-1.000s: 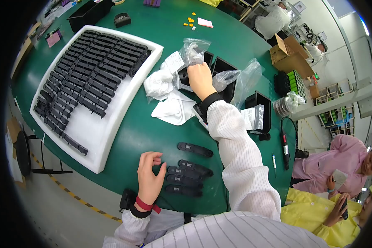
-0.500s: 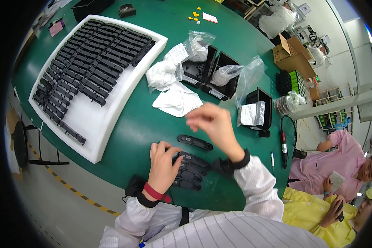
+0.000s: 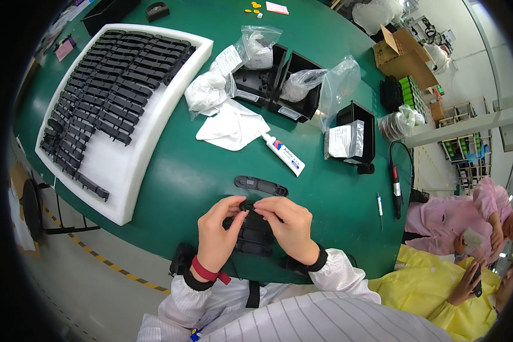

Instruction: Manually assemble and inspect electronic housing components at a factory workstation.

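My left hand point(image 3: 218, 231) and my right hand point(image 3: 290, 228) meet low over the table, thumbs and fingertips pinched on a black plastic part point(image 3: 247, 205). Fingers cover most of it, so its full shape is hidden. Just beneath and between my hands lie several black curved plastic pieces point(image 3: 253, 242) side by side. One more curved black piece point(image 3: 261, 185) rests apart, just beyond my fingertips. Farther off, a white tube point(image 3: 285, 155) with a narrow nozzle lies beside a white cloth point(image 3: 233, 126), its nozzle end by the cloth's edge.
At left, a white foam tray point(image 3: 154, 142) carries rows of black pieces. Black bins point(image 3: 298, 94) with plastic bags stand beyond the cloth, another bin point(image 3: 356, 117) to their right. A pen-like tool point(image 3: 381, 211) and a corded screwdriver point(image 3: 396, 185) lie rightward. Two people are at the right.
My right hand has come down and back to join the left at the black part. The white tube now shows near where that hand was. The view has shifted slightly.
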`<action>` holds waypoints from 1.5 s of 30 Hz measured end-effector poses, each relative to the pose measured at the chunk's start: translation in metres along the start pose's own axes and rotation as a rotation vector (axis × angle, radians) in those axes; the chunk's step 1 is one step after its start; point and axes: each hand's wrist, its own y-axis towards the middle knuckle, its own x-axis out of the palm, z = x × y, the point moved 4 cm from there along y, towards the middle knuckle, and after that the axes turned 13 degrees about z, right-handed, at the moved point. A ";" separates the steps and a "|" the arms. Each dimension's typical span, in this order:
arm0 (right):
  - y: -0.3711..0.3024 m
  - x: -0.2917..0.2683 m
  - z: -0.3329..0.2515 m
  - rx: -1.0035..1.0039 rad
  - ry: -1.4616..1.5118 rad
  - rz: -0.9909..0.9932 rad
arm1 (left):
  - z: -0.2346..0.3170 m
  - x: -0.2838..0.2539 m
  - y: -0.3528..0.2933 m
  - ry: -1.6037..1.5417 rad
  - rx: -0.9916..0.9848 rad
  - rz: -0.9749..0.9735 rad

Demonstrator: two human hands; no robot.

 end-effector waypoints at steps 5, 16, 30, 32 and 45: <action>-0.004 0.003 -0.003 -0.116 -0.087 0.066 | -0.002 0.000 -0.002 -0.060 -0.128 -0.031; -0.011 0.010 0.000 0.024 -0.160 0.114 | -0.004 -0.001 -0.003 -0.130 -0.184 -0.020; 0.005 0.006 0.000 -0.003 -0.192 0.038 | -0.004 0.000 -0.004 -0.140 -0.209 -0.062; 0.003 0.009 -0.002 -0.019 -0.203 0.032 | -0.004 0.000 -0.004 -0.145 -0.214 -0.059; 0.011 0.015 0.016 0.052 -0.117 -0.125 | -0.012 -0.002 0.001 -0.131 -0.207 -0.025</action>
